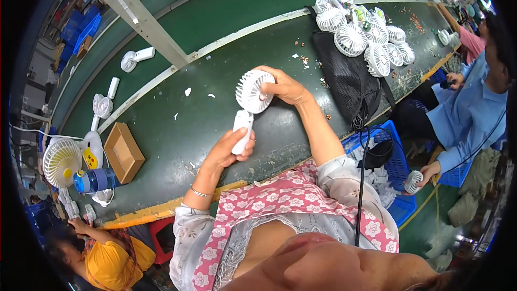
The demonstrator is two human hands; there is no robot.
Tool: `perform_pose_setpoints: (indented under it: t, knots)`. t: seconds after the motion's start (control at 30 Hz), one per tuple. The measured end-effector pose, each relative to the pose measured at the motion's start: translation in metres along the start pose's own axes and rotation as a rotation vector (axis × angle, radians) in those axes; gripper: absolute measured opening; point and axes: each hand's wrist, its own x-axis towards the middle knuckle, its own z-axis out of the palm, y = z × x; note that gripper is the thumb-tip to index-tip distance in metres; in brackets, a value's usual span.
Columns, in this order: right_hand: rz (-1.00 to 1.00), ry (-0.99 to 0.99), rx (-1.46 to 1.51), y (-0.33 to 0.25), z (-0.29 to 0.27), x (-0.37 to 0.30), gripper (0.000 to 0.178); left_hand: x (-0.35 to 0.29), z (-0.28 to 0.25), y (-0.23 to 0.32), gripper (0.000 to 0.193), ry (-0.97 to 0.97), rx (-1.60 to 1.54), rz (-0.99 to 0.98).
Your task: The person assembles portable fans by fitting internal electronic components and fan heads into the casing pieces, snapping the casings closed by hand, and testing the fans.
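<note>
Over the middle of the green workbench (280, 124) I hold a small white handheld fan (252, 92). My left hand (229, 148) is closed round its white handle (242, 132). At the round slatted cage, my right hand (288, 87) grips the far right side, with the thumb pressed near the centre of the grille. The fan is tilted, cage away from me and handle toward me. What the fingers behind the cage do is hidden.
A heap of white fan heads (371, 35) lies partly on a black mesh bag (344, 75). An open cardboard box (125, 153), a blue bottle (97, 181) and a larger fan (62, 161) stand left. A blue basket (396, 205) is by the bench's right edge. Co-workers sit on both sides.
</note>
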Motion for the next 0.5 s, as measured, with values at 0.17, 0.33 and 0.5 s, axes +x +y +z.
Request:
perform_pose_setpoints:
  t: [0.17,0.33,0.5]
  knots:
    - [-0.031,0.063,-0.005,0.012,0.006,0.01,0.048,0.0,-0.007,0.012,0.03,0.213,0.228,0.043]
    - [-0.071,0.122,0.028,0.013,0.0,0.011,0.053,0.005,-0.001,0.036,0.038,0.256,0.574,0.008]
    - [-0.081,0.303,0.02,0.015,-0.006,0.016,0.044,0.017,-0.002,0.049,0.049,0.463,1.083,0.235]
